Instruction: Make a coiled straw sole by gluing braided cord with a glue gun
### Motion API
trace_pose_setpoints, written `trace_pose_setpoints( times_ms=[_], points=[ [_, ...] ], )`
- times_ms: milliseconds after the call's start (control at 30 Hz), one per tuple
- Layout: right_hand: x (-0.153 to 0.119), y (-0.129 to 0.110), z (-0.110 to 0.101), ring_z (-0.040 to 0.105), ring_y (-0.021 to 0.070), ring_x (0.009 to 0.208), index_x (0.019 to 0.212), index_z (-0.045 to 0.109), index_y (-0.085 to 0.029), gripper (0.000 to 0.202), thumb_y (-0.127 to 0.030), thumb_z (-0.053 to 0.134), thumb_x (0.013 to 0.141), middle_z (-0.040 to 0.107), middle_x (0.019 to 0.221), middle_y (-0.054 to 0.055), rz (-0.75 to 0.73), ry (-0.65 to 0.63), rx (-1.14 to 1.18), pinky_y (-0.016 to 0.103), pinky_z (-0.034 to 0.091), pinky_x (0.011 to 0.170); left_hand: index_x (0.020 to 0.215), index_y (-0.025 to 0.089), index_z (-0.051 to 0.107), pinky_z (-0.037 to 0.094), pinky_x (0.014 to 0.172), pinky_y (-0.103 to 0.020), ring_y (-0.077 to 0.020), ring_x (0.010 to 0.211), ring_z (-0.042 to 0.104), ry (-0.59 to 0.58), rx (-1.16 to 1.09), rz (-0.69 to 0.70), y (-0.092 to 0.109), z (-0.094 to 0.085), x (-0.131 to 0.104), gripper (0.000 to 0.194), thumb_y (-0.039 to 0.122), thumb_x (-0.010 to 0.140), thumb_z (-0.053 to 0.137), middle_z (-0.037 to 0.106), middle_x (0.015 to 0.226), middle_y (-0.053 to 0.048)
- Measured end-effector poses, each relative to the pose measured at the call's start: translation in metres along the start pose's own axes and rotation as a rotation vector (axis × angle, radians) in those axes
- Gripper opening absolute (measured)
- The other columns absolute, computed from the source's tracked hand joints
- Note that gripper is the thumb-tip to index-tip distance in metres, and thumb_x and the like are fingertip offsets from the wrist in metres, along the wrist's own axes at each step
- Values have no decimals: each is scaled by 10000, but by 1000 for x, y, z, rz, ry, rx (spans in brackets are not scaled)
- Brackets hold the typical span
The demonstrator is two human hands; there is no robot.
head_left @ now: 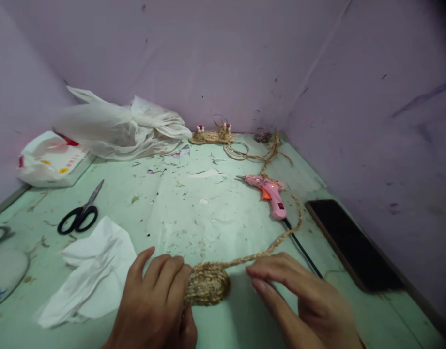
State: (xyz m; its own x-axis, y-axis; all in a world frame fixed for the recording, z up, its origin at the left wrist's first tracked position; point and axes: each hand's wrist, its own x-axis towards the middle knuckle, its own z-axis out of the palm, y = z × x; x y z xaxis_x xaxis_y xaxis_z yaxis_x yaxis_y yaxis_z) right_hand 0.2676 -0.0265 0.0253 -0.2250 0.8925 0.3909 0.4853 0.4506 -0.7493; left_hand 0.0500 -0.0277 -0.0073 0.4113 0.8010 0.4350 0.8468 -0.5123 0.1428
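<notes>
My left hand (153, 295) is closed around one end of an oval coil of braided straw cord (210, 283), its fingers over the top and the thumb underneath. The cord's free length (259, 254) leaves the coil's upper edge and runs right, then curves up past the glue gun. To the right of the coil is my right hand (299, 295), thumb and forefinger slightly apart with nothing seen between them. Its fingertips are just below the cord and apart from the coil. A pink glue gun (268, 191) with a glowing light lies beyond the right hand.
Black-handled scissors (83, 213) and a crumpled white tissue (99, 271) lie at left. A phone (349, 242) is on the right. Along the back are a tissue pack (59, 162), a white plastic bag (128, 126) and a decorated straw piece (212, 136). Walls enclose the table.
</notes>
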Motion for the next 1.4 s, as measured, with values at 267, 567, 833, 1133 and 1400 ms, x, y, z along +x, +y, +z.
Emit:
trace_pose_setpoints(
  times_ms=[267,567,833,1133,1400],
  points=[
    [40,13,24,510,245,924,1097,592,-180,572,-392,803,611,576,1022,76,44,-522,-86,435,446,821,861,173,590,330,910,-520,-246,822,506,-122,-177,-99,-6,3,7,313,153,568,480,605,844,-65],
    [38,24,38,503,188,853,942,623,-199,171,-114,569,802,583,895,30,147,-492,-103,379,397,770,806,191,572,315,919,-515,-232,785,502,-186,-248,-131,-11,6,6,286,154,535,488,578,783,-45],
    [39,22,39,486,190,816,879,616,-211,161,-99,557,779,591,867,17,113,-507,-113,364,353,709,854,199,562,316,941,-512,-233,818,515,-153,-188,-93,-9,4,7,290,122,586,482,596,813,-39],
    [41,20,41,471,188,788,824,612,-210,132,-104,557,768,597,830,6,111,-514,-178,359,316,695,848,208,564,335,931,-510,-228,783,520,-162,-178,-104,-8,2,8,301,127,569,485,597,780,-35],
    [40,21,41,494,185,779,880,610,-201,181,-87,538,760,615,830,12,104,-519,-159,366,329,720,738,207,558,336,917,-515,-235,761,512,-202,-136,-112,-6,2,10,258,139,501,481,584,730,-37]
  ],
)
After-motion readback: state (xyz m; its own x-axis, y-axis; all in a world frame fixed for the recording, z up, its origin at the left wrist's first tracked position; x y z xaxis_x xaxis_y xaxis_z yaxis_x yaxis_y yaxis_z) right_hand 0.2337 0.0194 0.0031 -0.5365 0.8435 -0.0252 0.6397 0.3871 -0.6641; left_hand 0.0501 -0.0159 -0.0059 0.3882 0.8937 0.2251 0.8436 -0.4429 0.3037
